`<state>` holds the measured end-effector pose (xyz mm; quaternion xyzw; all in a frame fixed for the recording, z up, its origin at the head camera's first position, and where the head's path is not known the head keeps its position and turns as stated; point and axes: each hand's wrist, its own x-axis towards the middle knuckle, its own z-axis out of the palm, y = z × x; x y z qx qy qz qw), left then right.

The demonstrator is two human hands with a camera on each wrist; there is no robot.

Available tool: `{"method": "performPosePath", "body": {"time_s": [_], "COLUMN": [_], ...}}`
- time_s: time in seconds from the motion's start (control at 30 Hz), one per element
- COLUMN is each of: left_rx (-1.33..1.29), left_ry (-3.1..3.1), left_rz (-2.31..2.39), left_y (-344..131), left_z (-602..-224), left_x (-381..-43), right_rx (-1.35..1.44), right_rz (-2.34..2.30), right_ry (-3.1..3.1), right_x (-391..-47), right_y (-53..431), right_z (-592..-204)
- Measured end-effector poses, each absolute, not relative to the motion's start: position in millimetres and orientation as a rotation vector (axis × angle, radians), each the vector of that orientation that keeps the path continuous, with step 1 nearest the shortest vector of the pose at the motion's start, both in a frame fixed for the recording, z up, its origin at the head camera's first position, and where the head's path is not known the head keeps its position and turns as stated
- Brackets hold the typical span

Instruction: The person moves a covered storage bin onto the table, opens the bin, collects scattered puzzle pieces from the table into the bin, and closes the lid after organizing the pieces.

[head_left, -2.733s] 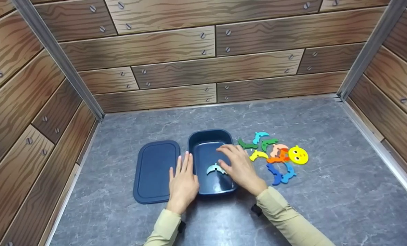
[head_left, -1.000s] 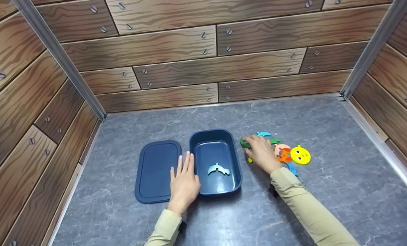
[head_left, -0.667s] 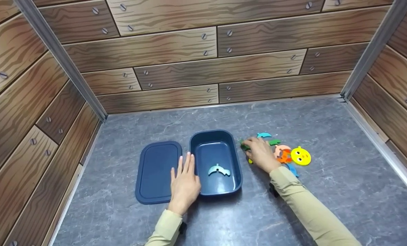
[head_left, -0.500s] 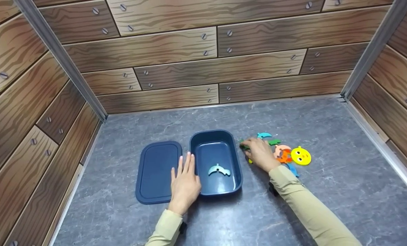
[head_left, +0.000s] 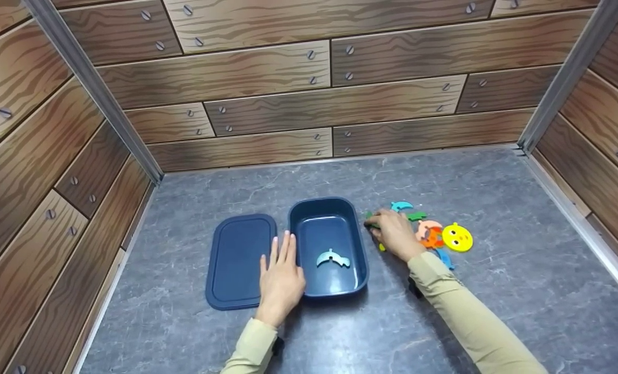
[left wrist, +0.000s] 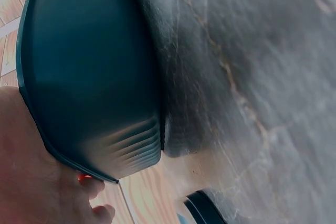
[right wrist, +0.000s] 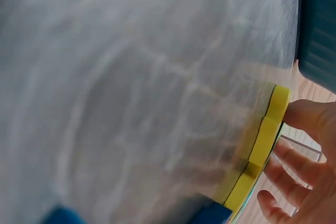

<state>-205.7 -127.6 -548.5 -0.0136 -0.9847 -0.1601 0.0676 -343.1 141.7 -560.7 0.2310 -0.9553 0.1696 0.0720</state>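
My left hand (head_left: 282, 283) lies with straight fingers along the left rim of an open dark blue box (head_left: 364, 267). Inside the box is a pale turquoise crescent-shaped piece (head_left: 334, 255). To the right of the box, my right hand (head_left: 396, 235) pinches a green crescent piece (head_left: 369, 214), mostly hidden under the fingers. Just below those fingers is a yellow piece (right wrist: 265, 140), which in the right wrist view lies flat on the table in front of the thumb and curled fingers.
A flat dark blue lid (head_left: 236, 259) lies left of the box. Around my right hand are a turquoise piece (head_left: 402, 205), another green piece (head_left: 418, 215), a pink piece (head_left: 429, 224), an orange piece (head_left: 431, 240), a blue piece (head_left: 445, 258) and a yellow face disc (head_left: 458, 237).
My right hand has moved from over the box to the green piece on the right, leaving the pale turquoise piece inside. Lately its fingers shift only slightly. The left hand has stayed put.
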Motion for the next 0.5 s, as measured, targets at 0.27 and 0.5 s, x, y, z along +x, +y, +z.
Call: {"method": "performPosePath", "body": {"time_s": [0.27,0.5], "left_rx": [-0.05,-0.047], "left_ry": [-2.955,-2.96], "left_rz": [-0.485,-0.482], "left_y": [-127.2,-127.9], "left_z": [-547.1,-547.8], "left_x": [-205.1,-204.8], "right_rx": [0.665,0.66], "right_rz": [0.527,0.54], "right_ry": [-2.849,-2.842], "right_x": [-343.3,-341.5], "right_y": [141.7,142.6], "right_z": [-561.1,-561.4]}}
